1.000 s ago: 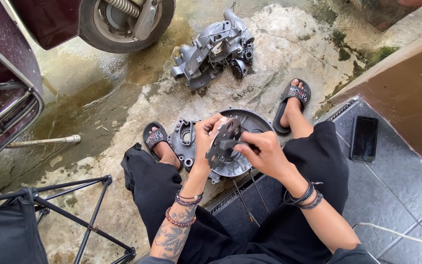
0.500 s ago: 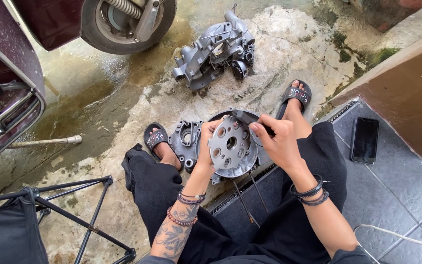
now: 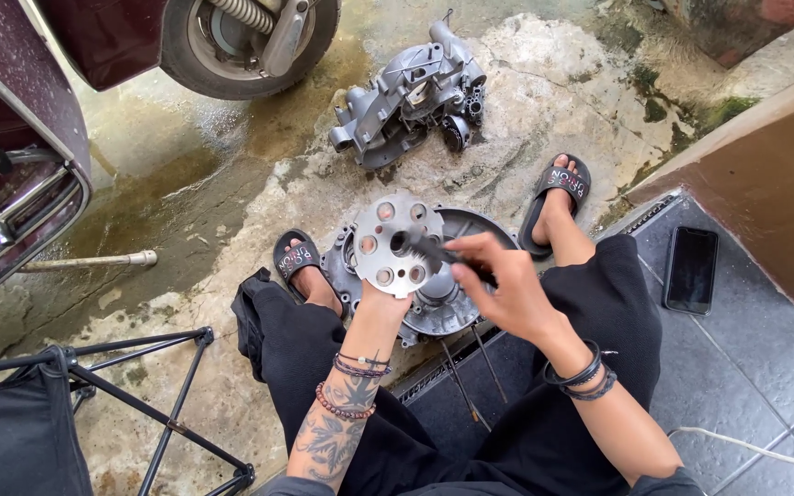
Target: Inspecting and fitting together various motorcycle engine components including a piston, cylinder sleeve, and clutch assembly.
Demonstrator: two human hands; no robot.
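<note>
Hands, two: our left hand (image 3: 380,296) grips one round perforated metal plate (image 3: 394,243) from below, raised above one engine cover (image 3: 448,298) lying on the concrete floor (image 3: 232,211) between our sandals; our right hand (image 3: 498,280) pinches one dark brush (image 3: 425,246) against the plate's face. We count one engine casing (image 3: 411,92) beyond, one phone (image 3: 691,269), one wheel (image 3: 245,41).
</note>
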